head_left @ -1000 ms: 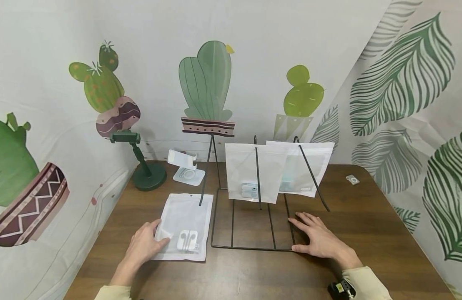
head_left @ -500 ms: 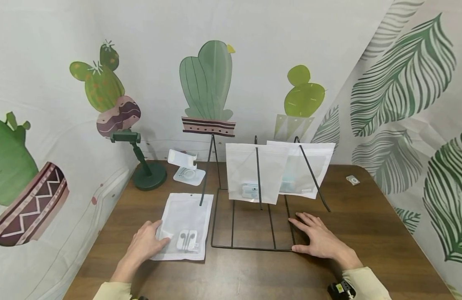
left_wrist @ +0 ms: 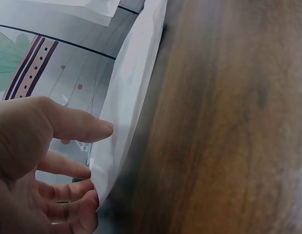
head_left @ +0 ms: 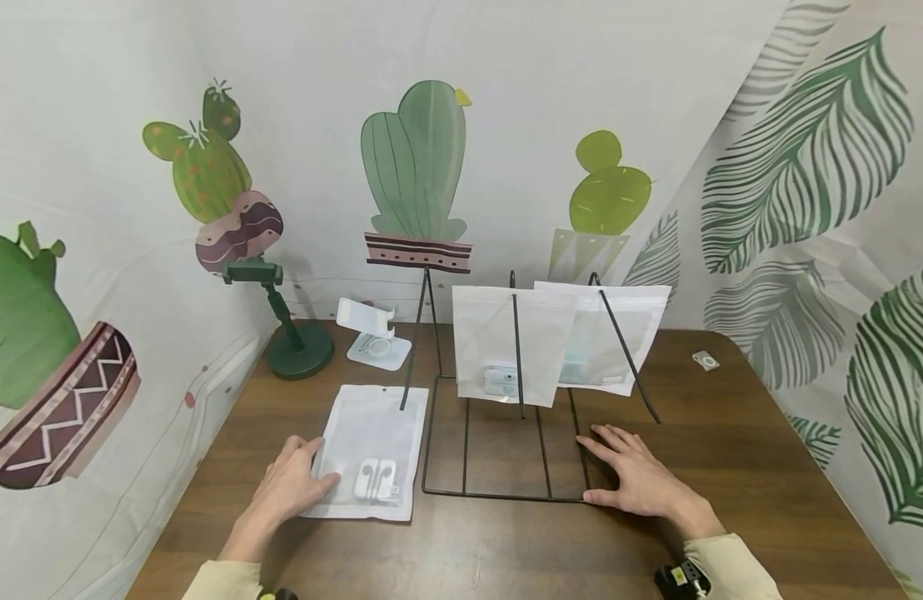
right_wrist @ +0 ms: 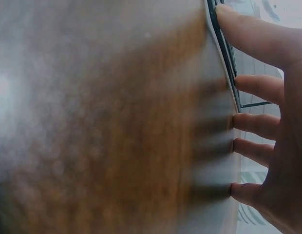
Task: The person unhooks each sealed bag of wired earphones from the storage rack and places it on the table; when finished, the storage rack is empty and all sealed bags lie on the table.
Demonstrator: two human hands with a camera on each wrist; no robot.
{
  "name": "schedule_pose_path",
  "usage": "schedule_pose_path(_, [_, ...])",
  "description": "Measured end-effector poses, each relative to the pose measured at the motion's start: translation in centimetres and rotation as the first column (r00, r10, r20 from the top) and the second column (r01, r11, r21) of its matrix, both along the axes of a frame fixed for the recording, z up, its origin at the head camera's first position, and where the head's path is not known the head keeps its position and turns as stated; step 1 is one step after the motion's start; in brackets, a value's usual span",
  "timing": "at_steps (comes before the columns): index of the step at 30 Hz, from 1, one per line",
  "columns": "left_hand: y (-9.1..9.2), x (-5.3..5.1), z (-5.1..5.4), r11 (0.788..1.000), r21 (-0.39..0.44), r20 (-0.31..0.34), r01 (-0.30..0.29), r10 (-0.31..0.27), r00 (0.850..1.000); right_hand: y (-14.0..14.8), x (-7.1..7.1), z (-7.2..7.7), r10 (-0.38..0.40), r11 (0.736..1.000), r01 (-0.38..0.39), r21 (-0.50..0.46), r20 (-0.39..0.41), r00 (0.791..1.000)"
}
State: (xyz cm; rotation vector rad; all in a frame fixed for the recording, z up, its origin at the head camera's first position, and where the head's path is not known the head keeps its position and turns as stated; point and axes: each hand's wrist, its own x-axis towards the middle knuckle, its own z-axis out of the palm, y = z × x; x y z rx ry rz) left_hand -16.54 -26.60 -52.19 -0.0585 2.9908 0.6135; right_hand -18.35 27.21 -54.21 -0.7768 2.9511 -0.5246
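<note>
A white zip pouch (head_left: 367,433) with earphones in a clear case (head_left: 376,479) lies flat on the wooden table, left of a black wire rack (head_left: 499,497). The left hand (head_left: 287,482) rests at the pouch's left edge, thumb and fingertips touching it; the left wrist view shows the thumb on the pouch (left_wrist: 122,107). Fingers spread, the right hand (head_left: 637,475) touches the rack's front right corner, its fingertips on the table. Two white pouches hang from the rack's middle and right hooks, the front one (head_left: 499,333) overlapping the other (head_left: 619,333). The left hook (head_left: 414,350) holds nothing.
A green stand (head_left: 299,350) and a white phone stand (head_left: 377,350) are at the back left of the table. A small pale object (head_left: 705,360) lies at the back right. Behind the table hangs a cloth printed with cacti and leaves.
</note>
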Motion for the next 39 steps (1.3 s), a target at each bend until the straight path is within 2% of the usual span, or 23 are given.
schedule_pose_path(6, [0.1, 0.0, 0.2, 1.0, 0.002, 0.01, -0.005, 0.005, 1.0, 0.0, 0.0, -0.1, 0.002, 1.0, -0.002, 0.001, -0.004, 1.0])
schedule_pose_path(12, [0.4, 0.1, 0.4, 1.0, 0.012, -0.064, 0.013, -0.013, 0.998, 0.0, -0.1, -0.1, 0.001, 1.0, -0.001, -0.005, -0.008, 1.0])
schedule_pose_path(18, [1.0, -0.1, 1.0, 0.998, 0.025, -0.169, 0.051, -0.046, 0.985, 0.0, -0.1, -0.1, -0.001, 1.0, 0.001, -0.008, -0.005, 1.0])
schedule_pose_path(26, [2.4, -0.8, 2.0, 0.994, 0.068, -0.197, 0.083, -0.068, 0.978, 0.0, -0.1, -0.1, -0.004, 1.0, 0.004, -0.008, 0.0, 1.0])
schedule_pose_path(34, [4.0, -1.3, 2.7, 0.982, 0.123, -0.297, 0.142, -0.101, 0.95, 0.0, 0.0, -0.1, -0.003, 1.0, 0.003, -0.008, -0.006, 1.0])
schedule_pose_path(39, [4.8, -1.7, 2.8, 0.977, 0.144, -0.316, 0.158, -0.106, 0.943, 0.0, -0.1, -0.1, 0.003, 1.0, -0.003, -0.003, -0.017, 1.0])
